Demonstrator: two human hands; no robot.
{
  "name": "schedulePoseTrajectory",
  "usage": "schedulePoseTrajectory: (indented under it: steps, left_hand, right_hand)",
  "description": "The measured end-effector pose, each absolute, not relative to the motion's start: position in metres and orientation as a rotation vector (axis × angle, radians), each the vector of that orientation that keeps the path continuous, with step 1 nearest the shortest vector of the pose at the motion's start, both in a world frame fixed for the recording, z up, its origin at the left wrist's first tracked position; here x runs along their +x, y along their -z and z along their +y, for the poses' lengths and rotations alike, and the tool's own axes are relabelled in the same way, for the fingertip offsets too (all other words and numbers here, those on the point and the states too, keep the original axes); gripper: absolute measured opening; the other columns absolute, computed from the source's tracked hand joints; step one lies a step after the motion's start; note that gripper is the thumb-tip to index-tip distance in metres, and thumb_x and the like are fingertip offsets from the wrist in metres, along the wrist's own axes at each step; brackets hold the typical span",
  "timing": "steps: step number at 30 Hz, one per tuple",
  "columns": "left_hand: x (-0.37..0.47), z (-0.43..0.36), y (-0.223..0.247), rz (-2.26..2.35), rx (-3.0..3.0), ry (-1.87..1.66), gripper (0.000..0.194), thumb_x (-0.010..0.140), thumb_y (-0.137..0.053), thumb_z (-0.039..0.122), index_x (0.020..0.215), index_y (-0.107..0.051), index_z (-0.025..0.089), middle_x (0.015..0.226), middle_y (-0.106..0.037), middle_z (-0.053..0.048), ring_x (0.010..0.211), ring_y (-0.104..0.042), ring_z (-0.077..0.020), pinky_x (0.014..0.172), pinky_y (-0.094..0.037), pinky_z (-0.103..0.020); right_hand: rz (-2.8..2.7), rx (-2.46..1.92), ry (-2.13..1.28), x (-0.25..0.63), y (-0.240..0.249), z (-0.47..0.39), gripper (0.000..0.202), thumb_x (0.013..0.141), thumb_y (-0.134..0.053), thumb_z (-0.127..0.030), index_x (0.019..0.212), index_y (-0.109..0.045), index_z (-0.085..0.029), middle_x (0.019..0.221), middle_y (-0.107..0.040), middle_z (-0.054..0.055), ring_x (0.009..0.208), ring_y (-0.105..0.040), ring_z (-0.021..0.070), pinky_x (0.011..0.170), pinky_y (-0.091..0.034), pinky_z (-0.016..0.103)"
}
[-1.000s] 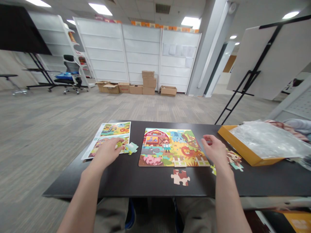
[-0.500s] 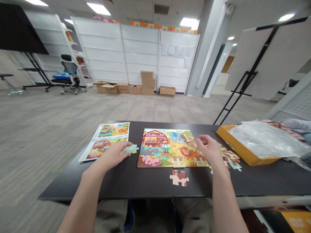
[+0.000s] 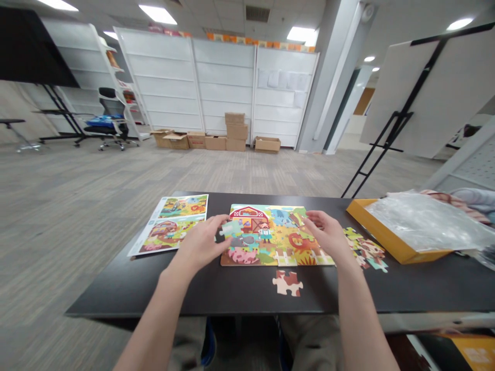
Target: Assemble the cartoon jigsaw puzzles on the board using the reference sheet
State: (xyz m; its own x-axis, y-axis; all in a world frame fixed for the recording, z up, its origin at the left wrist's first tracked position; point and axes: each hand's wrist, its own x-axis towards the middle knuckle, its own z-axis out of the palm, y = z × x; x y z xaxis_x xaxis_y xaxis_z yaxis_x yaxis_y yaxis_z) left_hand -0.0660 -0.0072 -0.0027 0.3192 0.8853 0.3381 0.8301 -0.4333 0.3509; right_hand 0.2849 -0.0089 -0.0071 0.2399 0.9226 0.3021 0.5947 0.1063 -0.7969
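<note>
My left hand pinches a pale teal puzzle piece between thumb and fingers, above the left side of a jigsaw puzzle. The puzzle shows a red barn, a farmer, a pig, a hippo and a lion. At its upper right, my right hand has its thumb and fingers closed at the edge of a green and brown puzzle piece, which looks slightly tilted; my fingers partly hide the grip. A loose brown and cream piece lies in front of the puzzle.
A printed picture sheet lies left of the puzzle on the black table. Several loose pieces are piled to the right, beside a yellow box with clear plastic wrap in it.
My left hand has carried the teal piece rightward from beside the puzzle to over its left part. My right hand has shifted left to the tilted piece, its fingertips drawing together.
</note>
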Motion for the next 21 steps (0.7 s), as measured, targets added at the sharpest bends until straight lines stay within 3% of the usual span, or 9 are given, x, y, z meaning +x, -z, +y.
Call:
schedulePoseTrajectory:
  steps: [7, 13, 16, 21]
  left_hand:
    - [-0.001, -0.007, 0.007, 1.275, 2.588, -0.911, 0.05, 0.086, -0.064, 0.025, 0.135, -0.054, 0.024, 0.13, -0.067, -0.009, 0.112, -0.067, -0.0252, 0.1, -0.052, -0.038]
    - [0.021, -0.009, 0.003, 1.268, 2.551, -0.846, 0.051, 0.087, -0.06, 0.024, 0.138, -0.05, 0.023, 0.132, -0.065, -0.012, 0.116, -0.065, -0.0279, 0.097, -0.053, -0.041]
    - [0.024, -0.008, 0.007, 1.364, 2.567, -0.687, 0.05, 0.09, -0.059, 0.027, 0.139, -0.05, 0.019, 0.133, -0.064, -0.015, 0.118, -0.063, -0.0317, 0.1, -0.051, -0.046]
    - [0.026, -0.005, 0.02, 1.457, 2.619, -0.507, 0.033, 0.093, -0.057, 0.031, 0.122, -0.063, 0.017, 0.131, -0.064, -0.017, 0.122, -0.059, -0.0359, 0.104, -0.045, -0.053]
  right_hand:
    - [-1.68, -1.295, -0.806, 0.233, -0.001, -0.009, 0.036, 0.085, -0.067, -0.046, 0.11, -0.067, -0.02, 0.098, -0.075, 0.007, 0.089, -0.071, 0.0209, 0.079, -0.055, 0.033]
    - [-1.802, -1.285, -0.954, 0.238, 0.0, 0.011, 0.032, 0.079, -0.071, -0.042, 0.1, -0.064, -0.019, 0.074, -0.072, 0.001, 0.067, -0.067, 0.0173, 0.062, -0.05, 0.028]
    - [-1.769, -1.394, -0.84, 0.258, -0.007, 0.035, 0.03, 0.075, -0.071, -0.039, 0.096, -0.064, -0.019, 0.07, -0.072, 0.001, 0.062, -0.066, 0.0172, 0.057, -0.046, 0.026]
    - [-1.682, -1.713, -0.445, 0.282, -0.011, 0.091, 0.021, 0.075, -0.068, -0.027, 0.094, -0.066, -0.019, 0.077, -0.076, 0.005, 0.066, -0.068, 0.0178, 0.062, -0.048, 0.026]
